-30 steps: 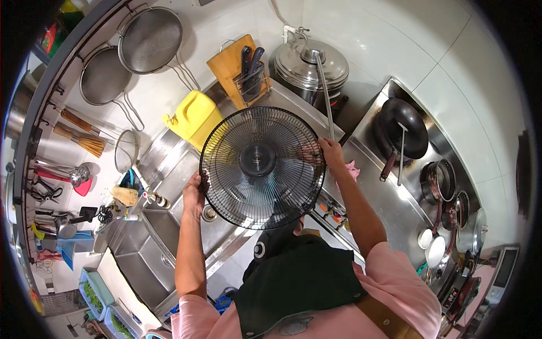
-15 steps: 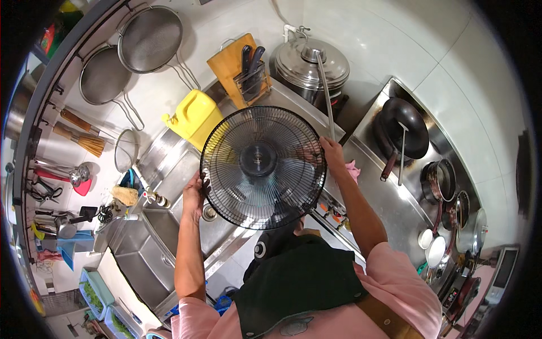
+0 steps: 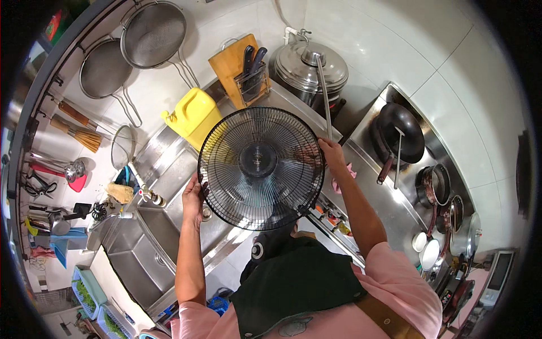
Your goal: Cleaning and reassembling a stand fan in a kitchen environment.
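Note:
A round electric fan head (image 3: pixel 259 169) with a black wire grille and see-through blades is in front of my chest, above the steel counter. Its left rim is in the grip of my left hand (image 3: pixel 193 198), the thumb pressed near the edge. On the upper right rim is my right hand (image 3: pixel 331 152), fingers wrapped round the wire and partly hidden behind it. Below the grille, a dark round part (image 3: pixel 258 251) of the fan's stand shows in front of my dark green apron (image 3: pixel 296 282).
Behind the fan stand a yellow jug (image 3: pixel 195 116), a knife rack (image 3: pixel 251 82) with a cutting board, and a lidded steel pot (image 3: pixel 313 70). A double sink (image 3: pixel 138 260) lies to the left. On the right are a black wok (image 3: pixel 401 133) and several pans. Strainers (image 3: pixel 152 34) hang on the wall.
The view has turned slightly, so the surroundings shift a little. Both hands keep their hold on the fan, which stays almost in the same place.

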`<state>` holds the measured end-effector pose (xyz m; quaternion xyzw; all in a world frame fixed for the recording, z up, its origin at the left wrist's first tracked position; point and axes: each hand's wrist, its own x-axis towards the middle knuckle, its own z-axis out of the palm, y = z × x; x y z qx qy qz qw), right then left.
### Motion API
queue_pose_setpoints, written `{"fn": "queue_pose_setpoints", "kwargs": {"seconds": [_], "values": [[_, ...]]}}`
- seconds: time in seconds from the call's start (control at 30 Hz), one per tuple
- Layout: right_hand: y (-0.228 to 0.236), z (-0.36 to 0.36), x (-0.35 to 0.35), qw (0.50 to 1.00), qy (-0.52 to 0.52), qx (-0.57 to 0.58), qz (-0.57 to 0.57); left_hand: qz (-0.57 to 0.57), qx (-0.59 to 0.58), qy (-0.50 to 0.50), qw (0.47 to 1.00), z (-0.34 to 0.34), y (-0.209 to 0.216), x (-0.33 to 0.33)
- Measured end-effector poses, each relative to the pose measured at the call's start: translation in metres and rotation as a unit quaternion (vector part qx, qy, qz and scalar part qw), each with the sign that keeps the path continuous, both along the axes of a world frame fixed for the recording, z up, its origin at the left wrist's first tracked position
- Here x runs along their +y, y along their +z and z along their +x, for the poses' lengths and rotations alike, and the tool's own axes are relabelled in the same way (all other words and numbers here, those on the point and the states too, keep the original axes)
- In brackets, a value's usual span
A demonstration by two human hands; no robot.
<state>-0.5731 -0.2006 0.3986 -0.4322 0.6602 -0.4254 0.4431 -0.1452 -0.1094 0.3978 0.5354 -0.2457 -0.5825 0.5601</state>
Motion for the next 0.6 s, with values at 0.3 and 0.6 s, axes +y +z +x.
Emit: {"fn": "queue_pose_setpoints", "kwargs": {"seconds": [0.3,0.6], "values": [[0.003,-0.017,0.014,0.989,0.002,-0.135,0.062,0.052,-0.016,0.106,0.993,-0.014,0.008,0.012],[-0.012,-0.041,0.063,0.984,0.022,-0.176,0.03,-0.098,-0.101,0.265,0.954,0.012,-0.064,0.124]]}}
